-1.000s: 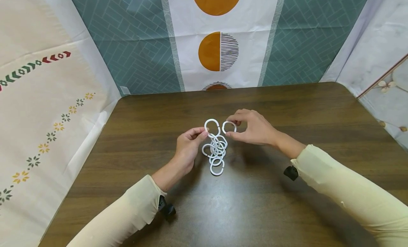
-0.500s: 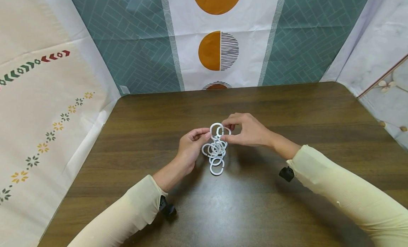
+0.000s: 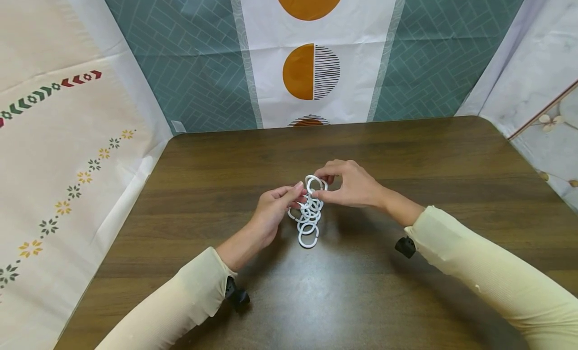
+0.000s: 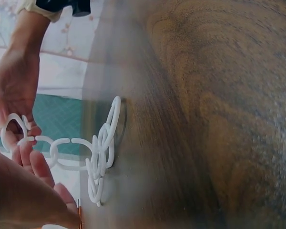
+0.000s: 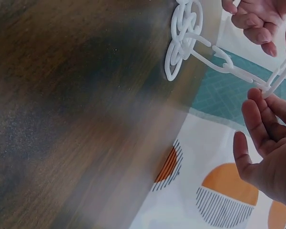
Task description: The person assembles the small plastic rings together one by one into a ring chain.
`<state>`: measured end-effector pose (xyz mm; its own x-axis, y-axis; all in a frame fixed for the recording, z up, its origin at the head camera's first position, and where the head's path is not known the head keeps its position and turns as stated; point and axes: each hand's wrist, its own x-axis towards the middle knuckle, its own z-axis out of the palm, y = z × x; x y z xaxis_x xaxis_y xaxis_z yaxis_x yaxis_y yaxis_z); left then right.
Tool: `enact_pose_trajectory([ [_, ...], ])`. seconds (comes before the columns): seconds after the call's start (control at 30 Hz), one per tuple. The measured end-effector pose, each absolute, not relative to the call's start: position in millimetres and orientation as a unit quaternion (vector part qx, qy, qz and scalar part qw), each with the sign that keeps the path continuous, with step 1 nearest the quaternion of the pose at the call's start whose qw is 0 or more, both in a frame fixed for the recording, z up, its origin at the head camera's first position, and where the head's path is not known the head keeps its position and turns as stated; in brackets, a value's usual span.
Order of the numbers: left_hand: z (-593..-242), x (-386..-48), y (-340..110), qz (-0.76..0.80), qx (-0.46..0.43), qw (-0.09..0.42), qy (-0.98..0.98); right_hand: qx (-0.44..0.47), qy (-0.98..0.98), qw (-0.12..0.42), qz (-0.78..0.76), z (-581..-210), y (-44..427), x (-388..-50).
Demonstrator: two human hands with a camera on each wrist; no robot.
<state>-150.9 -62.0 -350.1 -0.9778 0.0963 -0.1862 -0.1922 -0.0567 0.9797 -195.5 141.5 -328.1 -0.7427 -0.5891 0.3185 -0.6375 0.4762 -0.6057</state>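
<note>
A chain of white C-shaped plastic rings (image 3: 309, 224) lies bunched on the table, its upper end lifted between the hands. My right hand (image 3: 356, 187) pinches the top ring (image 3: 311, 178) between thumb and fingers. Close to that ring on the left is my left hand (image 3: 273, 209), thumb stretched out and apart from the loosely bent fingers. In the right wrist view, the left hand (image 5: 262, 21) shows no ring pinched between its fingers; contact at the frame edge is unclear. Raised links (image 4: 69, 155) run down to the heap in the left wrist view.
The brown wooden table (image 3: 361, 289) carries the chain. A teal and white patterned cloth (image 3: 198, 89) hangs behind its far edge. Embroidered cream cloth (image 3: 67, 154) hangs to the left, and pale floral cloth (image 3: 537, 89) to the right.
The right hand moved left with its ring, meeting the ring the left hand pinched. Now the left thumb and fingers have come apart and the top rings sit together at the right hand.
</note>
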Motion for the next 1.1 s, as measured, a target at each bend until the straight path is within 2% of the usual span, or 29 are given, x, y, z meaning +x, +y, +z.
enact_pose_trajectory([
  [0.17, -349.2, -149.7, -61.3, 0.735, -0.019, 0.107, 0.669, 0.370, -0.854, 0.045, 0.364, -331.4, 136.8, -196.4],
  [0.27, -349.6, -149.1, -61.9, 0.735, -0.020, 0.094, 0.671, 0.374, -0.850, 0.038, 0.369, -332.9, 133.7, -196.7],
  [0.53, -352.4, -150.3, -67.0, 0.715, -0.060, 0.036, 0.695, 0.356, -0.849, -0.030, 0.389, -335.5, 134.9, -200.2],
  [0.83, -350.5, -150.0, -71.3, 0.731, -0.061, -0.011, 0.679, 0.327, -0.872, -0.015, 0.365, -339.7, 145.1, -216.7],
  [1.1, -348.5, -149.2, -75.3, 0.737, -0.067, -0.026, 0.672, 0.321, -0.889, -0.051, 0.322, -352.3, 151.2, -226.2],
])
